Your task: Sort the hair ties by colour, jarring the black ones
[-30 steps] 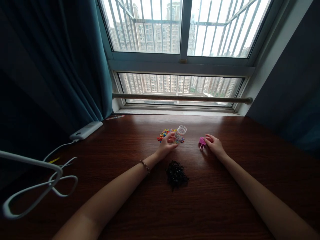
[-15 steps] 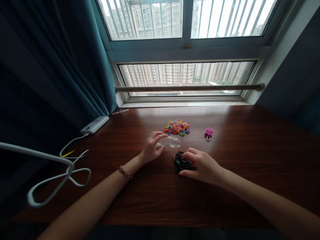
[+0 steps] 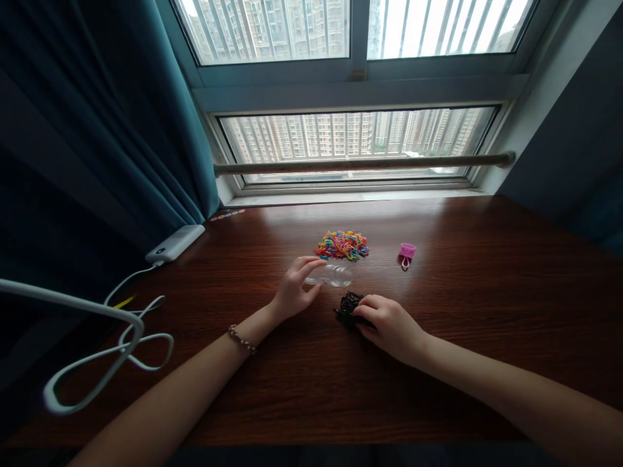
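Observation:
My left hand (image 3: 298, 288) is curled around the base end of a clear plastic bottle (image 3: 337, 275), which lies on its side with its neck pointing right. Fingers together, my right hand (image 3: 389, 324) pinches at the right side of a pile of small black elastic bands (image 3: 348, 309); my fingertips are partly hidden in it. Behind the bottle is a heap of small multicoloured elastic bands (image 3: 342, 245). A pink lid with a loop (image 3: 407, 253) rests on the table to the right of that heap.
The brown wooden table (image 3: 487, 311) runs up to the window. At left lies a white power strip (image 3: 175, 244) with a looped white cable (image 3: 131, 344) near my left forearm. A blue curtain (image 3: 160, 123) hangs beside it.
My right hand's thumb and fingers have come together on the black elastic bands, where they were spread around the pile before. My left hand stays on the bottle. The view has shifted slightly.

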Demonstrator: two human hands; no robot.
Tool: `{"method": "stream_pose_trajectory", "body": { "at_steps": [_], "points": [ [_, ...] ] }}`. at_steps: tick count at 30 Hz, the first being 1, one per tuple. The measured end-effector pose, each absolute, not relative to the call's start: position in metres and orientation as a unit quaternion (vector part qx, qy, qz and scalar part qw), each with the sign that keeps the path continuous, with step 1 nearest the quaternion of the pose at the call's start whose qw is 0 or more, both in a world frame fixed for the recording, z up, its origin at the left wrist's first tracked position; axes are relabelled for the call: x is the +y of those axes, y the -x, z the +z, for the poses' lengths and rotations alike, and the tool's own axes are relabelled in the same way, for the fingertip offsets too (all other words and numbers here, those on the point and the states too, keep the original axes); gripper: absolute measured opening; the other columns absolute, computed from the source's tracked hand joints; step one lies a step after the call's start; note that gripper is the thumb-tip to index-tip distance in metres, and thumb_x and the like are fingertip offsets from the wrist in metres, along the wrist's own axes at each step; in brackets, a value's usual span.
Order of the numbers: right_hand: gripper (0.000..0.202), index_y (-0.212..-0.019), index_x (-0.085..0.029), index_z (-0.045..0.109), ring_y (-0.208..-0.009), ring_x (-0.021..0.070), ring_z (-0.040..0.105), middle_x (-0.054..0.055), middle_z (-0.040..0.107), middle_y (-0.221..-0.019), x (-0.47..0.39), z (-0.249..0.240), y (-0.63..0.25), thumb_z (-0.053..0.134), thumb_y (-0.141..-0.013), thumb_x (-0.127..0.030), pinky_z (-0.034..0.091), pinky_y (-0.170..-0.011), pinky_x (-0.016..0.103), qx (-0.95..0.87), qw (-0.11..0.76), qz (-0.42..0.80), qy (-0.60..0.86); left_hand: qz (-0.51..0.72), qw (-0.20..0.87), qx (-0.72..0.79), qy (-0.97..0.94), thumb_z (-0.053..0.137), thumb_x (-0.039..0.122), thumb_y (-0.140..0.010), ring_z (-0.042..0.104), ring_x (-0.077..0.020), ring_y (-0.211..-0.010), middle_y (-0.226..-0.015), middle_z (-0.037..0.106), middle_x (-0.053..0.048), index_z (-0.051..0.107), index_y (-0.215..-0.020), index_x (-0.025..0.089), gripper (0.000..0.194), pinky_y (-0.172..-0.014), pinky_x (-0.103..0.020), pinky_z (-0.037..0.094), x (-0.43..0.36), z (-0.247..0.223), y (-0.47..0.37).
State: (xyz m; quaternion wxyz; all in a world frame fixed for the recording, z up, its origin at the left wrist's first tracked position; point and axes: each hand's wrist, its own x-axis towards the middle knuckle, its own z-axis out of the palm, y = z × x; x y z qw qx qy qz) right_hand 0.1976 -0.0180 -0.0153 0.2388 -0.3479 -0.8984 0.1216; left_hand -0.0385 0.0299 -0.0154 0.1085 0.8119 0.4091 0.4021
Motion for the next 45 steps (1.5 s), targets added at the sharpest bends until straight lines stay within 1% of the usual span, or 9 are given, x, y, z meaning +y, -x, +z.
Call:
{"method": "stream_pose_trajectory", "body": {
  "at_steps": [10,13,17,23,27,32,36,41,45],
  "points": [
    [0.012,-0.078,-0.019,0.067,-0.062,0.0136,0.057,0.001,0.065,-0.073,-0.006,-0.003,-0.203,0.061,-0.07,-0.012,0.045,-0.058,0.024,-0.794,0.368,0.291,0.387,0.403,0.11,0.414,-0.809,0.055,0.009,-0.069,0.048,-0.023,-0.107,-0.111,0.053,-0.007,0.053,-0.113,0.023,0.047,-0.096,-0.038,0.038,0.03,-0.016,0.038],
    [0.011,-0.078,-0.017,0.069,-0.066,0.0159,0.06,0.002,0.067,-0.074,-0.002,0.0,-0.204,0.062,-0.07,-0.019,0.047,-0.061,0.026,-0.731,0.399,0.38,0.403,0.397,0.103,0.418,-0.811,0.056,0.01,-0.069,0.048,-0.0229,-0.107,-0.112,0.052,-0.008,0.052,-0.114,0.022,0.047,-0.096,-0.037,0.038,0.031,-0.016,0.039],
    [0.019,-0.078,-0.015,0.069,-0.07,0.0186,0.063,0.004,0.069,-0.076,0.007,0.003,-0.207,0.069,-0.064,-0.028,0.049,-0.068,0.03,-0.612,0.419,0.526,0.416,0.388,0.088,0.422,-0.815,0.056,0.01,-0.07,0.048,-0.0223,-0.107,-0.113,0.052,-0.007,0.052,-0.115,0.022,0.046,-0.096,-0.037,0.039,0.032,-0.017,0.039],
    [0.029,-0.08,-0.014,0.069,-0.07,0.0154,0.062,0.006,0.069,-0.081,0.014,0.004,-0.211,0.077,-0.056,-0.029,0.046,-0.067,0.026,-0.492,0.446,0.631,0.402,0.372,0.05,0.411,-0.831,0.054,0.012,-0.073,0.047,-0.0217,-0.107,-0.114,0.051,-0.007,0.048,-0.118,0.022,0.046,-0.094,-0.039,0.041,0.031,-0.018,0.039],
    [0.029,-0.079,-0.014,0.069,-0.069,0.0147,0.061,0.006,0.069,-0.079,0.013,0.003,-0.211,0.077,-0.055,-0.029,0.045,-0.066,0.026,-0.493,0.442,0.63,0.406,0.359,0.024,0.395,-0.846,0.054,0.014,-0.075,0.047,-0.0218,-0.107,-0.113,0.051,-0.007,0.047,-0.12,0.022,0.046,-0.094,-0.04,0.041,0.028,-0.016,0.036],
    [0.027,-0.078,-0.013,0.069,-0.068,0.0154,0.061,0.005,0.069,-0.077,0.01,0.008,-0.21,0.074,-0.058,-0.03,0.044,-0.066,0.027,-0.538,0.424,0.592,0.424,0.336,-0.014,0.376,-0.863,0.052,0.015,-0.077,0.045,-0.0224,-0.108,-0.114,0.052,-0.008,0.045,-0.123,0.023,0.047,-0.094,-0.042,0.04,0.025,-0.018,0.033],
    [0.022,-0.076,-0.013,0.068,-0.066,0.0162,0.06,0.005,0.067,-0.072,0.01,0.006,-0.209,0.071,-0.061,-0.028,0.046,-0.064,0.028,-0.594,0.418,0.523,0.446,0.322,-0.073,0.361,-0.872,0.052,0.017,-0.078,0.045,-0.0232,-0.107,-0.115,0.052,-0.008,0.045,-0.124,0.023,0.047,-0.093,-0.043,0.038,0.024,-0.021,0.032],
    [0.013,-0.073,-0.015,0.065,-0.067,0.0166,0.059,0.004,0.063,-0.074,0.009,-0.002,-0.209,0.068,-0.065,-0.024,0.048,-0.061,0.027,-0.663,0.461,0.364,0.464,0.292,-0.134,0.347,-0.881,0.055,0.022,-0.079,0.045,-0.0244,-0.105,-0.114,0.054,-0.009,0.045,-0.125,0.023,0.047,-0.09,-0.041,0.038,0.021,-0.021,0.03],
    [0.017,-0.08,-0.017,0.06,-0.065,0.0159,0.06,0.001,0.062,-0.072,0.006,0.001,-0.21,0.069,-0.066,-0.024,0.05,-0.06,0.027,-0.657,0.49,0.334,0.465,0.288,-0.141,0.348,-0.881,0.056,0.025,-0.079,0.046,-0.0241,-0.103,-0.113,0.054,-0.009,0.043,-0.126,0.022,0.049,-0.088,-0.04,0.039,0.02,-0.02,0.029]
  ]
}}
